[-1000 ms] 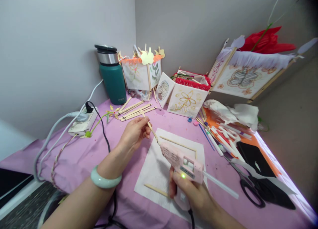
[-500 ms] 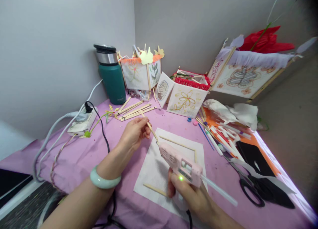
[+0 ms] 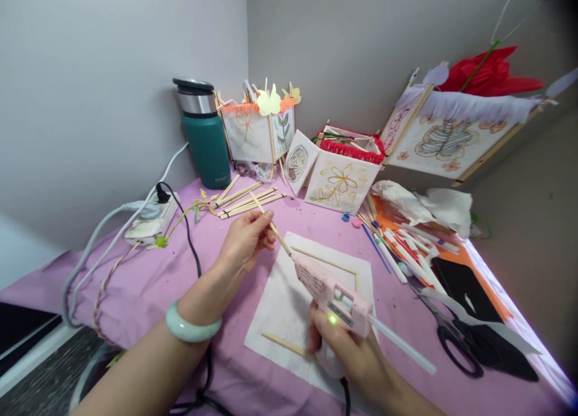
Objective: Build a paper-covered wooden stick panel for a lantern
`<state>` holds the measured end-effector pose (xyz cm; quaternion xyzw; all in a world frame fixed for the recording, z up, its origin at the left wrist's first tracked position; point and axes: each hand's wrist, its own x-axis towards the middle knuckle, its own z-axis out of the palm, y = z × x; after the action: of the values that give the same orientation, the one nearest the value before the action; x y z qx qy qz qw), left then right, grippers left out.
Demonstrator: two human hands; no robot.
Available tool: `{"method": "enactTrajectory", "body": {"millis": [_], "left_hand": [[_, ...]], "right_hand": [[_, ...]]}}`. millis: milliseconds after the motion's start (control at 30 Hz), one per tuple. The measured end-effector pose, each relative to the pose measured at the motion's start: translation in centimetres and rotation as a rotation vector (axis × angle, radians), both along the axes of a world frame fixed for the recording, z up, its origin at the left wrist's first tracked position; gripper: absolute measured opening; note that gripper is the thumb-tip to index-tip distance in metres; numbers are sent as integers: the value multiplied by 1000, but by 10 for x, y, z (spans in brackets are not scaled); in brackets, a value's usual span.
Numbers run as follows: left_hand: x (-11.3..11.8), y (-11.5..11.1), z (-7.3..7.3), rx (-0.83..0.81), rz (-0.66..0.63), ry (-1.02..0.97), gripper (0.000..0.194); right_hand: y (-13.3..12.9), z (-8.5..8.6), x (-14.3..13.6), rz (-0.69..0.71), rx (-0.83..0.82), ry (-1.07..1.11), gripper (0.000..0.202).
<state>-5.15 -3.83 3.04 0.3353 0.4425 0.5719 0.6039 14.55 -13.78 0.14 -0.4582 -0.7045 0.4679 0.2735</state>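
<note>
One hand, my left (image 3: 246,238), pinches a slim wooden stick (image 3: 280,239) at eleven o'clock from the middle of the white sheet (image 3: 277,304), while at four o'clock my right hand (image 3: 345,347) grips a pink glue gun (image 3: 321,285), nozzle (image 3: 295,259) right at the stick's lower end.

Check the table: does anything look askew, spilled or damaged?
The panel with the round drawing tilts out of line beside the red-trimmed box; whether it came loose, I can't tell. A loose white strip trails by the scissors. No spill shows near the hot glue gun.
</note>
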Motion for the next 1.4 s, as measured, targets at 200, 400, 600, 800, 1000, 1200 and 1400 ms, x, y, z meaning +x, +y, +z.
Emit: {"method": "enactTrajectory", "body": {"millis": [200, 400, 600, 800, 1000, 1200, 1400], "left_hand": [[0, -1, 1, 28, 23, 2, 31], [1, -2, 3, 10, 59, 11, 31], [0, -1, 3, -5, 70, 2, 28], [-2, 0, 1, -33, 16, -19, 23], [0, 0, 1, -40, 0, -52, 15], [0, -1, 2, -32, 5, -65, 11], [-1, -1, 2, -26, 8, -92, 10]], "right_hand": [[1, 0, 0, -6, 18, -25, 53], [-1, -3, -1, -37, 29, -72, 54], [-1, -5, -1, -66, 2, -58, 53], [-2, 2, -1, -50, -7, 63, 50], [-2, 1, 1, -11, -1, 20, 50], [-3, -1, -1, -50, 11, -15, 51], [-3, 0, 0, -47, 10, -48, 53]]}}
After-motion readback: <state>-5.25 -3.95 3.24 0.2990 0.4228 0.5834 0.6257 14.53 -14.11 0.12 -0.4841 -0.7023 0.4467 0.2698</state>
